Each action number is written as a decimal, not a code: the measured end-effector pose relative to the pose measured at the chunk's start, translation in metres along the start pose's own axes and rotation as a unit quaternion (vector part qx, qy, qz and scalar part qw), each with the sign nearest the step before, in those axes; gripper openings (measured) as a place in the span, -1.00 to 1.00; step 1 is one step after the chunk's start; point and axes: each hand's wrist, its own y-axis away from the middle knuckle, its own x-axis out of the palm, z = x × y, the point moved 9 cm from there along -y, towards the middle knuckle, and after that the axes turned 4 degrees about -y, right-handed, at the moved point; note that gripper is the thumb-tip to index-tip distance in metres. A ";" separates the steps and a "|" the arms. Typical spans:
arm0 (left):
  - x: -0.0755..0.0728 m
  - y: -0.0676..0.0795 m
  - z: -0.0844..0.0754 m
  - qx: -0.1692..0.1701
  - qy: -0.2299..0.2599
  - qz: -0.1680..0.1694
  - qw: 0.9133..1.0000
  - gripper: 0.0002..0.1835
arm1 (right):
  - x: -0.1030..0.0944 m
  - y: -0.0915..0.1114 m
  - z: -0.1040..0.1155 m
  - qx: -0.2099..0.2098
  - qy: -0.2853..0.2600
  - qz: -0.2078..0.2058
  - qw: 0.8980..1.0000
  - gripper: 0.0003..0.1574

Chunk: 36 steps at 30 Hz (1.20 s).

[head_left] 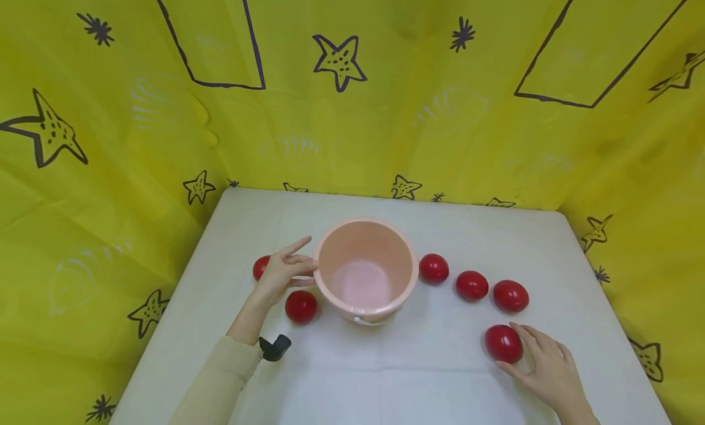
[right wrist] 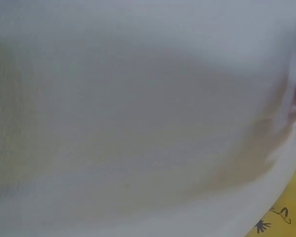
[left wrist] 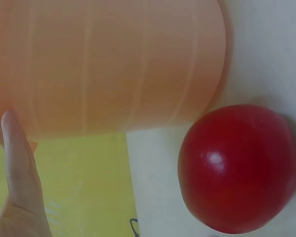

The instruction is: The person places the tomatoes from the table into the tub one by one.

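Note:
A pale pink bucket (head_left: 366, 278) stands upright at mid-table, its bare bottom visible. My left hand (head_left: 281, 272) is at its left side, with loosely stretched fingers touching the rim. One finger (left wrist: 20, 168) lies along the bucket's outer wall in the left wrist view. Under that hand sits a red tomato (head_left: 301, 307), and another tomato (head_left: 261, 267) behind it is partly hidden. At the front right, my right hand (head_left: 548, 364) pinches a red tomato (head_left: 503, 343) from its right side, thumb at the near edge and fingertips at the far edge.
Right of the bucket, three more tomatoes lie in a slanting row: one near its wall (head_left: 434, 269), a middle one (head_left: 472, 286) and a right one (head_left: 510, 296). The white tabletop (head_left: 380, 382) is bordered by a yellow patterned curtain (head_left: 385, 137). A black strap piece (head_left: 275, 348) shows at the left wrist.

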 end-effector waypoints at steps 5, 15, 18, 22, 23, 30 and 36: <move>0.001 0.000 0.001 -0.014 -0.030 0.005 0.999 -0.36 | 0.002 -0.003 0.000 -0.016 0.001 -0.006 1.000 0.09; 0.000 0.000 0.004 -0.028 -0.061 0.004 0.998 -0.41 | 0.013 -0.006 -0.007 -0.013 -0.004 0.024 1.000 0.14; -0.001 0.000 0.005 -0.030 -0.060 0.005 0.998 -0.42 | 0.013 -0.008 -0.007 -0.025 -0.006 0.015 1.000 0.10; -0.001 0.000 0.006 -0.035 -0.060 0.002 0.998 -0.41 | 0.011 -0.010 -0.006 -0.046 -0.005 -0.001 0.999 0.05; -0.001 0.000 0.006 -0.037 -0.060 0.002 0.998 -0.41 | 0.010 -0.012 -0.004 -0.054 -0.003 -0.006 0.999 0.05; 0.000 -0.001 0.006 -0.038 -0.067 -0.001 0.997 -0.41 | -0.008 -0.029 0.022 -0.129 0.000 -0.047 0.991 0.02; 0.001 0.001 0.003 -0.028 -0.069 -0.002 0.997 -0.42 | -0.037 -0.052 0.062 -0.234 0.008 -0.102 0.967 0.01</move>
